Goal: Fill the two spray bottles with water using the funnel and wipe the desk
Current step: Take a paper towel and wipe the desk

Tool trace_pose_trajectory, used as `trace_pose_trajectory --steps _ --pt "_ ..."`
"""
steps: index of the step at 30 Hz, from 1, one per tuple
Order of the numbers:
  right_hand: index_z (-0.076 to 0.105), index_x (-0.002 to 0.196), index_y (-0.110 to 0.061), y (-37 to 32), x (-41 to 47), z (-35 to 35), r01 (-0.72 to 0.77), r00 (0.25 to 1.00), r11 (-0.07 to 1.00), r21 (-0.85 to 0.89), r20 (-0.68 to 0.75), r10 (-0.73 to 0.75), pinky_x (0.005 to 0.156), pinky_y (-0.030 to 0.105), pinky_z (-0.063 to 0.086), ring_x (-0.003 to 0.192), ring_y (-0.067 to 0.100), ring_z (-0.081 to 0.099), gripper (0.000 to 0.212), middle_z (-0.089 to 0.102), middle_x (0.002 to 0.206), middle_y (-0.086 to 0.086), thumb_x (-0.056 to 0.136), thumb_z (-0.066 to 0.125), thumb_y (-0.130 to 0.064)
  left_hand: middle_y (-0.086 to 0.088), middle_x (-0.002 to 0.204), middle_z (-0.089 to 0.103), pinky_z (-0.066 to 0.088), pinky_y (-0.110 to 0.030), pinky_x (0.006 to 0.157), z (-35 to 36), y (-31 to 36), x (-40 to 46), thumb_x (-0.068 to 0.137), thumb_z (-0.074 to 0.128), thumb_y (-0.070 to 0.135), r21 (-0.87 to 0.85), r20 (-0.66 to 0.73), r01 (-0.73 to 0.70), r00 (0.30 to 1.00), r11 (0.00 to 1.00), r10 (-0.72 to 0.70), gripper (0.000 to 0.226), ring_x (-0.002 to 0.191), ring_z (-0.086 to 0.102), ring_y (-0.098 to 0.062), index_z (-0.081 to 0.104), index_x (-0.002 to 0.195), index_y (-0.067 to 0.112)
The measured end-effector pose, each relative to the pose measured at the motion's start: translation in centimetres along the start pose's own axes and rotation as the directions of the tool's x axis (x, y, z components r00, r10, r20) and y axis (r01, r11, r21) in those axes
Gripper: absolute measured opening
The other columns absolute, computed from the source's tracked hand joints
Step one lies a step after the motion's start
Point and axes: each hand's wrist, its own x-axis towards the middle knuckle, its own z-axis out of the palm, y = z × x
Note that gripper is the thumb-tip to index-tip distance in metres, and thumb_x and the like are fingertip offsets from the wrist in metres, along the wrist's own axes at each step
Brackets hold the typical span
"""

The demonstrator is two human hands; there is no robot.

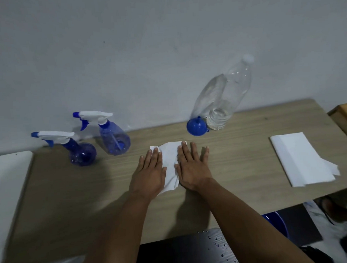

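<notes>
Head view: left hand (pixel 150 173) and right hand (pixel 192 167) flat, fingers straight, pressing paper towel (pixel 170 161) on desk (pixel 239 152) centre; towel's long axis toward wall. Two spray bottles (pixel 82 149) (pixel 113 134) upright far-left, nozzles pointing left. Funnel (pixel 197 126) beside clear bottle (pixel 225 101), spout up.

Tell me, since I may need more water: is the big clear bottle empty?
No. The clear bottle stands upright, with water showing only near its base.

Two spray bottles (pixel 97 140) are blocking the desk's (pixel 239 158) rear left; funnel (pixel 197 126) and water bottle (pixel 225 101) are obstructing rear centre.
</notes>
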Motion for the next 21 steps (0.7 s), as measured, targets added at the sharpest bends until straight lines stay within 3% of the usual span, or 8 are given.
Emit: trace_pose_trajectory --steps 14,21 --pt "-0.006 0.168 -0.014 12.0 -4.3 -1.0 -0.133 0.991 0.991 0.002 -0.004 0.133 0.117 0.073 -0.019 0.163 0.030 -0.015 0.071 -0.014 0.177 0.006 0.109 0.013 -0.050 -0.010 0.168 0.017 0.014 -0.054 0.124 0.3 11.7 4.6 0.102 0.009 0.043 0.003 -0.002 -0.132 0.991 0.991 0.132 0.067 0.156 0.013 -0.028 0.019 0.159 0.008" --pt "0.007 0.169 -0.017 12.6 -5.4 -0.8 -0.194 0.970 0.954 0.231 -0.100 0.221 0.123 0.071 -0.007 0.164 0.026 -0.006 0.066 -0.001 0.178 0.002 0.111 0.025 -0.042 -0.008 0.169 0.014 0.015 -0.056 0.123 0.3 12.7 4.5 0.104 0.015 0.043 -0.006 -0.025 -0.117 0.993 0.993 0.117 0.064 0.156 0.008 -0.028 0.019 0.160 0.011"
